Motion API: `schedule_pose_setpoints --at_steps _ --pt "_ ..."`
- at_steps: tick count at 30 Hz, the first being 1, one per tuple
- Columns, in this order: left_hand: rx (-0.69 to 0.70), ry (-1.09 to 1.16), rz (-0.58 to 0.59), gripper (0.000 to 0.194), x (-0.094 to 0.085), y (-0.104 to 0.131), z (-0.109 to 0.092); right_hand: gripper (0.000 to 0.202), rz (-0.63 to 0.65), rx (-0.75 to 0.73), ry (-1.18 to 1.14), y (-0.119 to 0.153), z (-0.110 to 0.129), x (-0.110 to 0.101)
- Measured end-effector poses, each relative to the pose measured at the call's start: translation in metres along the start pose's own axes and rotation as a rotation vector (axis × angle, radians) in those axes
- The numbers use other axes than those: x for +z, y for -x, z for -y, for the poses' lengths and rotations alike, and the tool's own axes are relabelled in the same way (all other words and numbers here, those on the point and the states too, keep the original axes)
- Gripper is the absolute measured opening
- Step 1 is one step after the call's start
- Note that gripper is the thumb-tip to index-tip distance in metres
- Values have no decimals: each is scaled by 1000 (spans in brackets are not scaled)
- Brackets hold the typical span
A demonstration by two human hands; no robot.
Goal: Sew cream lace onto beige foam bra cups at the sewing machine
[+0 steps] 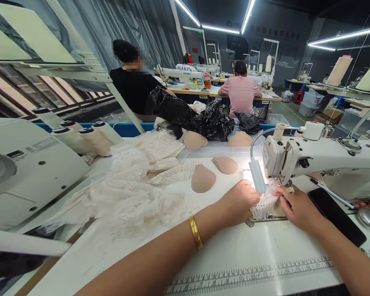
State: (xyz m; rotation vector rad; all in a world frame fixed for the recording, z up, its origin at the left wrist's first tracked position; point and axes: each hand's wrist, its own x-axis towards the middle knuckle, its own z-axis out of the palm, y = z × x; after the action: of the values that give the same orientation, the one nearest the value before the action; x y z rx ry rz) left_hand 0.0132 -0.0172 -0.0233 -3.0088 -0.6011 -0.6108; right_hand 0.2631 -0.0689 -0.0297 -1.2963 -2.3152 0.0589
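Observation:
Under the needle area of a white sewing machine [323, 158] lies a piece of white lace [263, 206]. My left hand [241, 201], with a gold bangle [195, 232] on its wrist, grips the lace from the left; its fingers are curled in. On the lace's other side, beside the presser foot, my right hand [299, 207] pinches the fabric edge with thumb and index finger. A small lamp [257, 176] on a bendy neck lights the spot and hides some fingertips. Two beige bra cups [203, 179] rest left of the lamp.
Heaped white lace [126, 193] covers the table's left side. A black phone [336, 216], a pen [331, 192] and a silver round object [368, 218] lie right. A printed ruler [249, 276] runs along the front edge. Beyond are black plastic bags [214, 121] and two seated people.

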Motion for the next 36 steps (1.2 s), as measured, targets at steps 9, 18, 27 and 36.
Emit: schedule_pose_setpoints --at_steps 9,18,27,36 --pt "-185 79 78 29 -20 5 -18 49 -55 -306 -22 4 20 2" --pt "-153 -17 208 11 -29 6 -24 29 57 -123 76 -1 12 12" --pt "-26 -72 17 19 -4 11 -10 38 71 -45 150 1 1 21" --pt "-44 -83 -24 18 6 9 -5 40 102 0 159 1 -1 24"
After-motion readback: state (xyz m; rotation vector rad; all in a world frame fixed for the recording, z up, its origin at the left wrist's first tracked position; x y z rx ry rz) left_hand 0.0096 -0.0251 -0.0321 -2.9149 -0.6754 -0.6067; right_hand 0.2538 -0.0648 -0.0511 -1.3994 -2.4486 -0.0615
